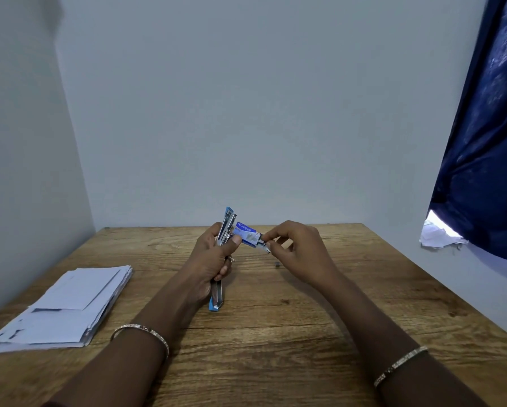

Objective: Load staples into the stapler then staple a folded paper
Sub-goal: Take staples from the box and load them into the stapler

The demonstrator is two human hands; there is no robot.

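You're loading: your left hand (209, 259) grips the opened blue-and-steel stapler (217, 298) and small blue cardboard staple box (247, 233), while your right hand (299, 248) pinches the silvery staple strip (265, 247), which goes in the channel next.

Bare desk corner of a home or small office.
Wooden table (305, 333) set into a corner of plain pale walls (246, 113); stack of papers (70, 312) at left, dark blue curtain (487, 142) at right, daylight under its hem.

Bare left forearm (164, 304), bare right forearm (361, 306). Left bangle (146, 331): thin, silvery, a gold-toned stretch on top. Right bangle (402, 364): slim, pale metal, finely patterned along its band.
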